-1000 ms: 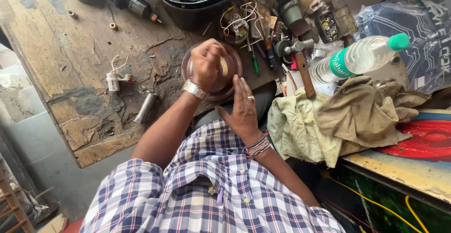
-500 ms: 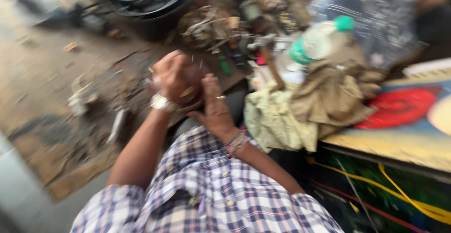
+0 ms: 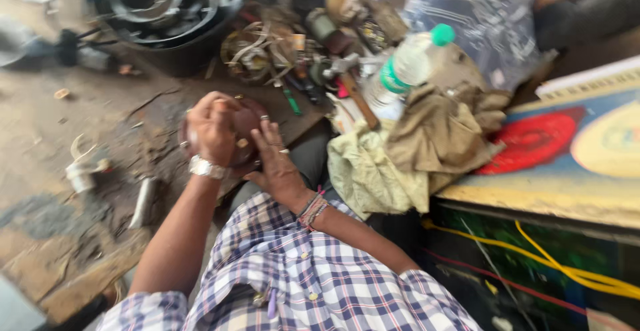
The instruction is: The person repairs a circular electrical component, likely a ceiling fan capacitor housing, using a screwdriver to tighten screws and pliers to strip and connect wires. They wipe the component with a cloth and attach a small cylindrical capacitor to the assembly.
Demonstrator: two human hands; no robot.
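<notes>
Left hand: closed over round brown part, frame centre-left.
Right hand: fingers extended, flat against part.
Progress: part still in hand, off workbench.

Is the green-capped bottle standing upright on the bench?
No, the bottle lies tilted on its side against the brown cloth, its green cap pointing up and right.

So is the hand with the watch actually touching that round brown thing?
Touching. In the head view the left hand lies curled over the top of the round brown object, fingers wrapped on it with no gap showing.
</notes>
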